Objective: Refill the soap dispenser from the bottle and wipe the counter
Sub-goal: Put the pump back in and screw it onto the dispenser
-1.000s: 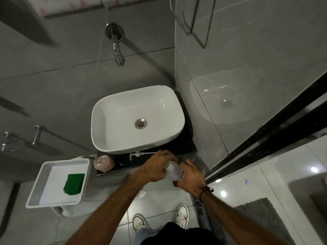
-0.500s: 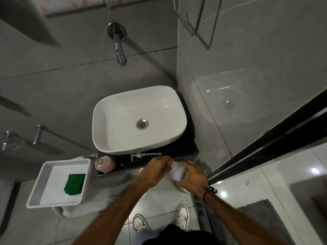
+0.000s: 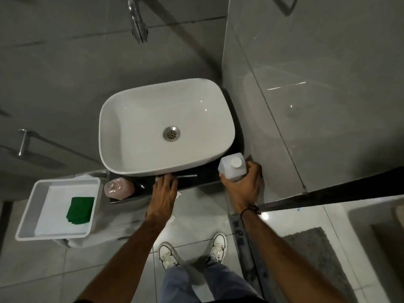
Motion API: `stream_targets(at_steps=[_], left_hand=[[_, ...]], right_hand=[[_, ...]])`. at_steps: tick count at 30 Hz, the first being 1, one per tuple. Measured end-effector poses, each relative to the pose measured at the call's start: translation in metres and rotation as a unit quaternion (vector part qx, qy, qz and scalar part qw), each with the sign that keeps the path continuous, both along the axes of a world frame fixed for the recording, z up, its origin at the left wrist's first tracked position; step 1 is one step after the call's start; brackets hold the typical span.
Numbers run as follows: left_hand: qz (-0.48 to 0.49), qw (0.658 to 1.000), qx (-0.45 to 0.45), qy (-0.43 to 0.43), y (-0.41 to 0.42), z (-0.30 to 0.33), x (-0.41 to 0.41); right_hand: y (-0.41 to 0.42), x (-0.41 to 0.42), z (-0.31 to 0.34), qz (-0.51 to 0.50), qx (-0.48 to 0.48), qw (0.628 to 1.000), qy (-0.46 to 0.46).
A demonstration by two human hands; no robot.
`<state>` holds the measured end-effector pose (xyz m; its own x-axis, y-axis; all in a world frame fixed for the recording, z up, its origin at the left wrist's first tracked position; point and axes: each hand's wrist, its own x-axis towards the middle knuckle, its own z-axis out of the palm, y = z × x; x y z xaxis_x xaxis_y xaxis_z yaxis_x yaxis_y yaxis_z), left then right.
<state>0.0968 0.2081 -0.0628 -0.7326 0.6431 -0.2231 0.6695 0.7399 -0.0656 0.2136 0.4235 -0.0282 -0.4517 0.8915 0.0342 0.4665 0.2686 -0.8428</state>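
My right hand (image 3: 242,189) is wrapped around the white refill bottle (image 3: 231,166), which stands upright with its cap on at the right end of the black counter (image 3: 207,182). Over on the counter's front strip, my left hand (image 3: 165,191) covers the head of the white pump, fingers curled on it. The pump's thin tube (image 3: 188,176) sticks out to the right along the counter. The pink soap dispenser (image 3: 119,189) stands at the counter's left end with no pump in it. A green cloth (image 3: 80,209) lies in a white tray (image 3: 28,215).
The white basin (image 3: 113,119) fills most of the counter, under a wall faucet (image 3: 137,29). A tiled wall stands directly right of the bottle. The tray sits on a white-draped stand to the left. My shoes (image 3: 168,254) are on the tiled floor, with a grey mat (image 3: 317,259) at the right.
My hands have come apart. The right hand carried the capped bottle to the counter's right end, and the left hand went down onto the pump lying on the counter.
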Motion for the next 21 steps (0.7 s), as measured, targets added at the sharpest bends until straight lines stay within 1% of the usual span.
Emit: stream_targets(at_steps=[7,9,12,14,17,19,21], left_hand=[[-0.004,1.000,0.015,0.008,-0.001,0.009,-0.009],[-0.002,0.999,0.041,0.003,-0.003,0.010,-0.012],[0.023,0.993,0.108,-0.030,-0.010,0.015,-0.010],[0.050,0.982,0.170,-0.072,-0.018,0.021,-0.003],[0.095,0.946,0.276,-0.138,-0.040,0.041,0.009],[0.119,0.931,0.313,-0.149,-0.062,0.056,0.015],[0.153,0.918,0.337,-0.141,-0.088,0.068,0.017]], right_hand=[[0.000,-0.012,-0.010,0.009,-0.014,0.999,-0.039],[0.001,-0.012,-0.010,0.019,-0.016,0.998,-0.051],[0.005,-0.010,-0.011,0.031,-0.018,0.997,-0.073],[0.002,-0.002,-0.013,0.036,-0.027,0.995,-0.093],[-0.010,0.017,-0.021,0.001,-0.070,0.992,-0.101],[-0.026,0.027,-0.022,-0.024,-0.108,0.989,-0.098],[-0.049,0.029,-0.021,-0.006,-0.142,0.985,-0.097]])
